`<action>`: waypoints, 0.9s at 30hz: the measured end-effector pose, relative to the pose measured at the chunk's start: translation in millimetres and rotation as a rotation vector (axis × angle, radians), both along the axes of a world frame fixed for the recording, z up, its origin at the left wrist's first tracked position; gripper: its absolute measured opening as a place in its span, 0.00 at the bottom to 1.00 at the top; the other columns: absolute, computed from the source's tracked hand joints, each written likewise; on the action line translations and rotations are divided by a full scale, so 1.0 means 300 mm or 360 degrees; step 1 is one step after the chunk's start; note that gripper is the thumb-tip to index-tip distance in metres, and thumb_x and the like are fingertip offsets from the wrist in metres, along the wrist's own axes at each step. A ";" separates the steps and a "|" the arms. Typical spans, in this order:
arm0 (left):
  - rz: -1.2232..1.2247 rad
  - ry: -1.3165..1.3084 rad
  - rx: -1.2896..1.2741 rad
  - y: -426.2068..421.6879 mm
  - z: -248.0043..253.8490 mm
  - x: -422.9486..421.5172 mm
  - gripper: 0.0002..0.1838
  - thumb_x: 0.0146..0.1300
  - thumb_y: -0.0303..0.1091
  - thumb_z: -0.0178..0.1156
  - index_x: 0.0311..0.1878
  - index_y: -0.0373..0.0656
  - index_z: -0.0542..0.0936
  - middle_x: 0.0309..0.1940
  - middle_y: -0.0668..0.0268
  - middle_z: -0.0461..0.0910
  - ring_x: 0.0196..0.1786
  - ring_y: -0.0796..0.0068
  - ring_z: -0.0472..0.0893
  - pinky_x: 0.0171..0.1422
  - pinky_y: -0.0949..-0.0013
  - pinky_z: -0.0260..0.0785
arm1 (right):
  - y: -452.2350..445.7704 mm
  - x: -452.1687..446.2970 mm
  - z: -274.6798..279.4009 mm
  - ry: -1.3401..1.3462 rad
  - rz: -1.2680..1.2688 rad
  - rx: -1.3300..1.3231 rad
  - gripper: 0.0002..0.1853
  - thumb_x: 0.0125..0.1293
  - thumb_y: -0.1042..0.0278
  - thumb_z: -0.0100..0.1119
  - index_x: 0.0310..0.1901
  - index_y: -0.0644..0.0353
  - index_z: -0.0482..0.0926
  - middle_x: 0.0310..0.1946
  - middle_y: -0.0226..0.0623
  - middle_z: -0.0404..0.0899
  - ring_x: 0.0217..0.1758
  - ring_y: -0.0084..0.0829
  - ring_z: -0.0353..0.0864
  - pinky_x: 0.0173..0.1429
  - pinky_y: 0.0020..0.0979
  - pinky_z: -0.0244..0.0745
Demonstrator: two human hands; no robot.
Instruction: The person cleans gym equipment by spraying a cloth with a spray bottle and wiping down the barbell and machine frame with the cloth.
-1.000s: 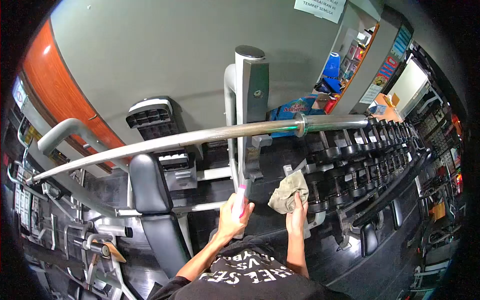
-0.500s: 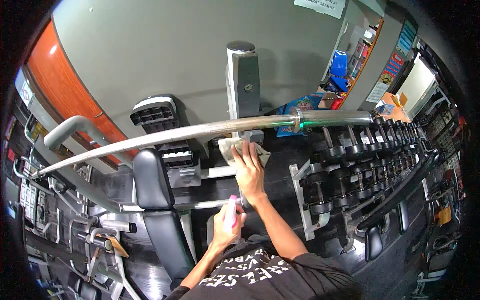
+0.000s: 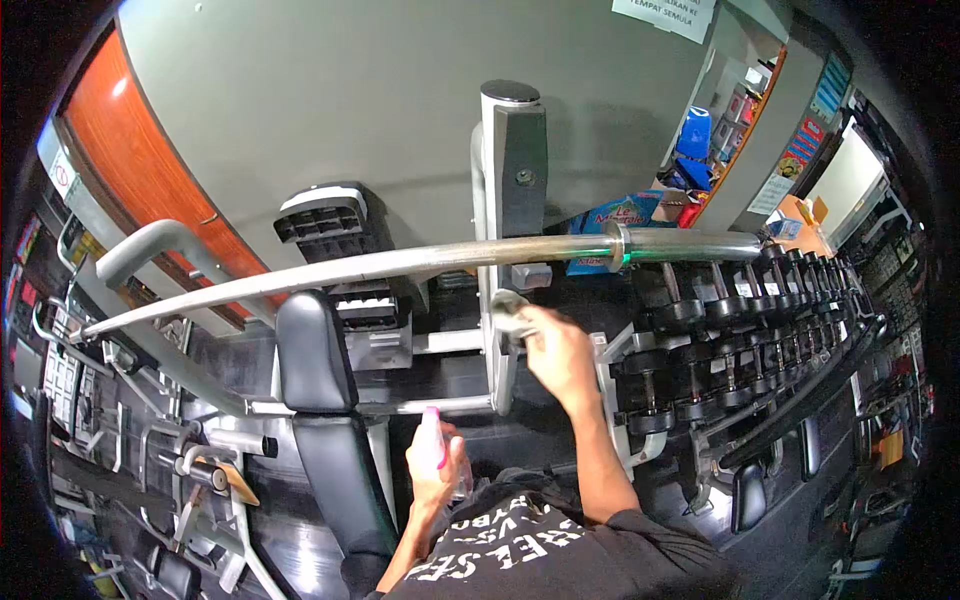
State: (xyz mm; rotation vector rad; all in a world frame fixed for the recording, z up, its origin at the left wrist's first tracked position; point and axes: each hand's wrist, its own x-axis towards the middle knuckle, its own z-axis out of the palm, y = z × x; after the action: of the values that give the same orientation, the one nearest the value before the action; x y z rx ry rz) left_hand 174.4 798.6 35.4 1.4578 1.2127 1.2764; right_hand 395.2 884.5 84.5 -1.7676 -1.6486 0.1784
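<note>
My right hand (image 3: 562, 362) grips a pale cloth (image 3: 507, 312), bunched against the upright post (image 3: 501, 385) of the bench frame. Lower down, my left hand (image 3: 430, 480) is closed around a spray bottle with a pink head (image 3: 434, 432); its clear body is partly hidden by the fingers. A long steel barbell (image 3: 420, 262) lies across the frame above both hands. To the left of my left hand stands the black padded bench (image 3: 318, 350).
Racked dumbbells (image 3: 700, 370) fill the right side. A tall grey column (image 3: 520, 170) rises behind the barbell, near a grey wall (image 3: 380, 90). A blue printed package (image 3: 620, 225) lies behind the bar's right end. More gym machines are at left.
My right hand has gone from flat fingers spread on the cloth to a grip on it, shifting right to the post. My left hand with the spray bottle has moved slightly left and down.
</note>
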 end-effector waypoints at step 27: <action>-0.0286 0.0248 0.0236 0.034 0.000 -0.001 0.10 0.59 0.30 0.61 0.41 0.36 0.74 0.19 0.66 0.74 0.19 0.79 0.75 0.27 0.75 0.68 | 0.108 0.239 -0.190 0.1547 0.0710 -0.0505 0.09 0.63 0.70 0.49 0.39 0.61 0.78 0.31 0.32 0.80 0.32 0.24 0.79 0.37 0.27 0.73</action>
State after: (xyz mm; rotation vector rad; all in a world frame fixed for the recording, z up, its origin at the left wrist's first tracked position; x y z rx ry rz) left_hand 174.2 808.9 35.3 1.7597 1.0761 1.1677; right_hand 466.9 916.9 27.5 -1.1387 -1.2537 1.3295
